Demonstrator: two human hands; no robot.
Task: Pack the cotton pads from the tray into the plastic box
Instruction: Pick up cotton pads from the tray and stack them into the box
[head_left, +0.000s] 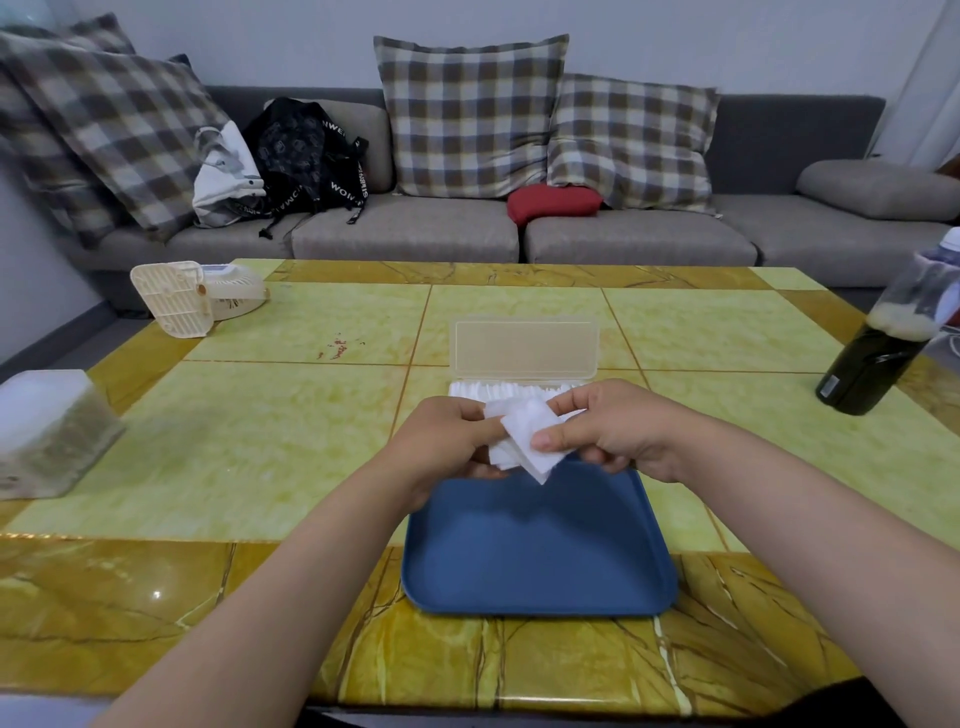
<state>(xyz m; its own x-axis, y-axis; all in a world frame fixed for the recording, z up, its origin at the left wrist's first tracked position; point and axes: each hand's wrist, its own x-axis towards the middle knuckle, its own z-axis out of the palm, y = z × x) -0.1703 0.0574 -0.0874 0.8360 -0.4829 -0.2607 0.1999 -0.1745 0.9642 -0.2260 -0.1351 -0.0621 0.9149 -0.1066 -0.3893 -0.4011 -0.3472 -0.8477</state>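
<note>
Both the left hand (447, 436) and the right hand (613, 431) pinch a small stack of cotton pads (524, 441) above the bare blue tray (535, 556), seemingly squaring them to slot into the open, nearly full plastic box (524, 364) just beyond.

The tray (540, 561) is coloured a plain dark blue, and the cotton pads (530, 441) are seen as white. The plastic box (524, 348) is clear with a milky tint. The table (260, 441) is patterned in yellow-green marbled squares, framed by ochre veined bands. The cushions (467, 114) are checked in grey, brown and cream; the sofa (405, 231) is grey, the bag (296, 145) black with white letters.
</note>
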